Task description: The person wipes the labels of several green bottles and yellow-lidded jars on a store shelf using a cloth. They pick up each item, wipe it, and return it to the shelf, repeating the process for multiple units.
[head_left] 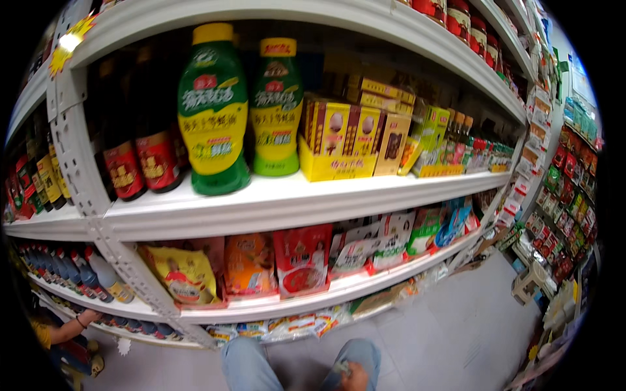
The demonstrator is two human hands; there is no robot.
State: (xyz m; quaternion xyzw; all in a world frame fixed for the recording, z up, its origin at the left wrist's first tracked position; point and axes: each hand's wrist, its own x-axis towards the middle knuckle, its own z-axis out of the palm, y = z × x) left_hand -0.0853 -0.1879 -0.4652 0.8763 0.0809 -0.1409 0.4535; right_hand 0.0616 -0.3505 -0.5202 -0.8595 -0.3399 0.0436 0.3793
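My right hand (356,377) rests by my right knee, its fingers closed around a small crumpled greyish thing (342,365), perhaps a cloth. My left hand is out of view. Before me stands a white metal shelf rack (313,203). Two green squeeze bottles with yellow labels stand on its upper level, a large one (212,117) and a smaller one (276,112). Dark bottles with red labels (157,159) are to their left. At their right sits a yellow display carton (337,163) of small boxes. A yellow pouch (183,276) and a red pouch (302,264) lean on the level below.
At the lower left, another person's arm (71,332) reaches to a low shelf of bottles. Several jars (457,22) stand above at the right. A beige plastic stool (529,283) is on the grey tiled floor (440,332), near hanging packets (562,185).
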